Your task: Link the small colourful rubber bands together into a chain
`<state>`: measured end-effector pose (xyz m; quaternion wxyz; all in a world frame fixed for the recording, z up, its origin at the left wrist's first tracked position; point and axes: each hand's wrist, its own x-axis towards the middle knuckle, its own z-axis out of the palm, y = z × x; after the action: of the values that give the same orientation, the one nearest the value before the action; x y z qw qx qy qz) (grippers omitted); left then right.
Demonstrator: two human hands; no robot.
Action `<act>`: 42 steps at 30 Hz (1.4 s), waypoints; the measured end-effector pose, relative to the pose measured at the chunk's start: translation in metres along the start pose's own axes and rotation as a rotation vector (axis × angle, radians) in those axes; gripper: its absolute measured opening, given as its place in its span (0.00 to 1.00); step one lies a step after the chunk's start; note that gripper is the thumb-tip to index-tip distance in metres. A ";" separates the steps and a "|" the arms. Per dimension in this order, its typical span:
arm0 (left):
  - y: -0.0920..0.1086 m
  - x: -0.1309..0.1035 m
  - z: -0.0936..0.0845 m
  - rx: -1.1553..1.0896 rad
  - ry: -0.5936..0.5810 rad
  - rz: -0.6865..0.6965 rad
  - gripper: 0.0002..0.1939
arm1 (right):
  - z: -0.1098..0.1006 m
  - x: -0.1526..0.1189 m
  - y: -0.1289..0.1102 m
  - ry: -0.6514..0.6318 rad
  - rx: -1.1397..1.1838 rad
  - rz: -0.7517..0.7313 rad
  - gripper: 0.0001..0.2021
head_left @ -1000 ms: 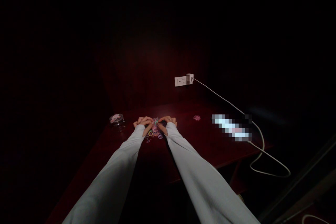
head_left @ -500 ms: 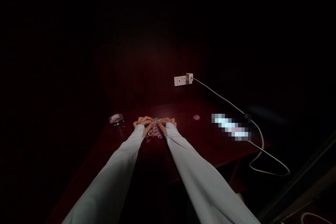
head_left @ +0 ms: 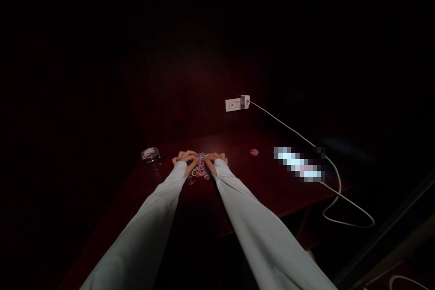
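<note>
A heap of small coloured rings that look like elastic hair bands (head_left: 201, 171) lies on the dark red table, in pink, purple, yellow and green. My left hand (head_left: 186, 158) is at its left side, fingers curled in and thumb pointing to the heap. Opposite it, my right hand (head_left: 214, 159) bends inward in the same way, its fingertips close to the left ones. Both seem closed on something small among the bands, too small and dim to name. A few loose bands spill toward me between my wrists.
Left of my hands stands a clear jar (head_left: 151, 158) with a pink-patterned lid. A small pink cluster (head_left: 254, 152) lies to the right, then a blurred-out bright device (head_left: 299, 163). A white cable (head_left: 285, 124) runs from the charger (head_left: 245, 101) in the wall socket (head_left: 233, 104) past the table's right edge.
Almost nothing differs. My hands stay at the heap of bands, with only very slight finger movement.
</note>
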<state>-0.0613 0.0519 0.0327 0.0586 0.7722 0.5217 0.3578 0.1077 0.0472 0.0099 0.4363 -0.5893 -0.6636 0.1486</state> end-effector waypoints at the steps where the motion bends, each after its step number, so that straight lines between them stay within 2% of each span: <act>1: 0.000 0.000 0.000 0.000 0.001 0.002 0.15 | 0.000 0.001 0.000 -0.006 0.001 0.013 0.15; 8: 0.000 0.000 -0.001 0.016 -0.001 -0.002 0.13 | 0.003 0.004 -0.003 -0.060 -0.004 0.013 0.15; 16: -0.001 0.001 -0.001 0.029 0.007 -0.012 0.12 | -0.001 0.000 -0.005 -0.080 -0.021 -0.017 0.04; 25: -0.007 0.003 0.003 0.006 0.035 -0.015 0.14 | 0.000 0.001 -0.003 -0.036 -0.058 -0.030 0.05; 33: -0.012 0.008 0.006 0.034 0.023 -0.046 0.14 | -0.003 0.001 0.001 -0.056 -0.028 -0.057 0.02; 42: -0.011 0.005 0.003 0.043 0.025 -0.030 0.16 | -0.005 0.000 0.001 -0.065 -0.005 -0.086 0.05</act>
<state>-0.0665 0.0619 0.0277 0.0409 0.7607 0.5415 0.3555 0.1121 0.0458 0.0119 0.4191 -0.5563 -0.7023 0.1470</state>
